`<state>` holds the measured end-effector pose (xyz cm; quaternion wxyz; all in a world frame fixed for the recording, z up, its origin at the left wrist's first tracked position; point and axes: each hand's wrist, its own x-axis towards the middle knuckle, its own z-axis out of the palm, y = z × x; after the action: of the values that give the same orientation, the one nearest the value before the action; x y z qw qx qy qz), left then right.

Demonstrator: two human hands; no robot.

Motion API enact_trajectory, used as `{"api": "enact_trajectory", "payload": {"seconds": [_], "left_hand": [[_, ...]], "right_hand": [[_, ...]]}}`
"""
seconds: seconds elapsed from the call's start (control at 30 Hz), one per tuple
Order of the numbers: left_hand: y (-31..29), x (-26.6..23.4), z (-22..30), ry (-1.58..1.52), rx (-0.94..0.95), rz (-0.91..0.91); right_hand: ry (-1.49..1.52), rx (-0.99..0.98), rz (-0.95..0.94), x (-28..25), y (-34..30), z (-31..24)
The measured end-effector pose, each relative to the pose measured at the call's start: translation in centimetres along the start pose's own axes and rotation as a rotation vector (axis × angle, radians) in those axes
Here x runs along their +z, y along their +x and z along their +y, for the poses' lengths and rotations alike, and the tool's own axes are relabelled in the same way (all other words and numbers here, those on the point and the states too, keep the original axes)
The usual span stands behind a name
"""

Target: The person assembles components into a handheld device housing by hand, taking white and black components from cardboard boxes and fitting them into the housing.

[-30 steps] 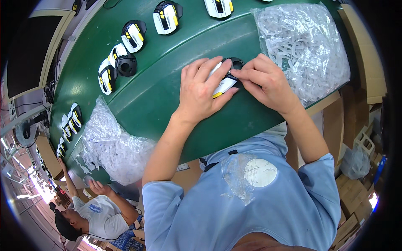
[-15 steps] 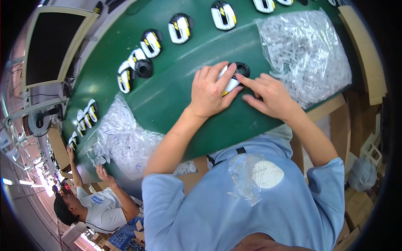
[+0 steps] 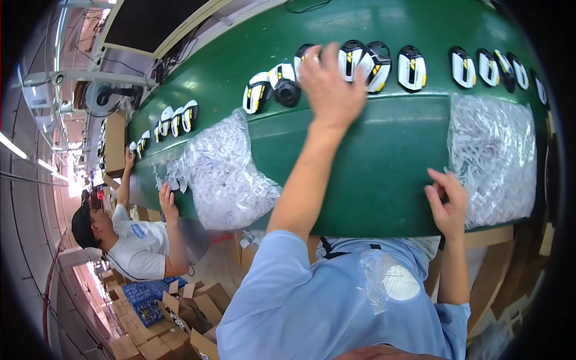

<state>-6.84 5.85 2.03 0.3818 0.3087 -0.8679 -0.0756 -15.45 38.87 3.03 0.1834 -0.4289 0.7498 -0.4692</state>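
Note:
My left hand (image 3: 337,90) reaches over the row of oval white-and-black plastic pieces with yellow marks. Its fingers are spread and slightly blurred, partly covering one piece (image 3: 304,53). Beside the fingers lies another white piece (image 3: 350,60), and near the thumb a piece with a black rounded end (image 3: 378,65) overlaps it; whether the hand touches either I cannot tell. Low over the near side of the green work surface (image 3: 384,156), my right hand (image 3: 449,201) has bent fingers, with thumb and forefinger apart and nothing seen between them. It is beside a clear bag of small whitish parts (image 3: 492,156).
Another clear bag (image 3: 222,174) of white parts lies at the left, near a co-worker (image 3: 141,234) whose hands are at the surface. More white pieces (image 3: 180,117) line the surface. Cardboard boxes (image 3: 192,306) stand at lower left, a fan (image 3: 105,98) beyond.
My left hand has let go of the white-and-black piece and moved up to the row. My right hand has drawn away toward the right bag. The view has shifted.

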Motion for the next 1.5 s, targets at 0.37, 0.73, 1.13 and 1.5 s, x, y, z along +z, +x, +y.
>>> {"api": "enact_trajectory", "payload": {"seconds": [0.37,0.73,1.13,1.5], "left_hand": [[2.4,-10.0,-17.4,0.487,0.398,-0.657],[5.4,-9.9,-15.4,0.590,0.463,-0.922],[-3.1,-10.0,-3.2,0.084,0.503,-0.826],[-9.9,-7.6,8.5,-0.849,0.153,-0.631]], "right_hand": [[-0.631,-0.006,-0.018,-13.0,3.3,3.6],[-0.639,-0.245,-0.120,-11.8,4.3,9.7],[0.032,0.072,0.151,-13.2,-0.8,12.3],[0.063,-0.319,0.081,1.8,2.8,-0.6]]}}
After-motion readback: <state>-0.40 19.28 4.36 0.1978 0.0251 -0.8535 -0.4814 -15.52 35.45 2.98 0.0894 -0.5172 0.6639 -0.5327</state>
